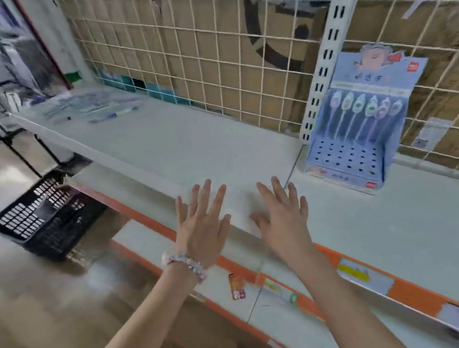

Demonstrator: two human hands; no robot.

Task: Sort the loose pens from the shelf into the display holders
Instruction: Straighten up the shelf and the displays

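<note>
A pile of loose pens (96, 109), partly in clear wrapping, lies at the far left end of the white shelf (186, 150). A blue cardboard display holder (359, 139) stands at the right against the wire grid, with several pens with rounded tops in its back row and many free holes in front. My left hand (202, 227) and my right hand (283, 219) hover side by side over the shelf's front edge, fingers spread and straight, holding nothing. A beaded bracelet sits on my left wrist.
A wire grid (210, 49) backs the shelf, with cardboard boxes behind it. A black plastic basket (44, 217) stands on the floor at the left. A lower shelf with an orange edge (262, 297) carries a small red packet (236, 286) and price labels.
</note>
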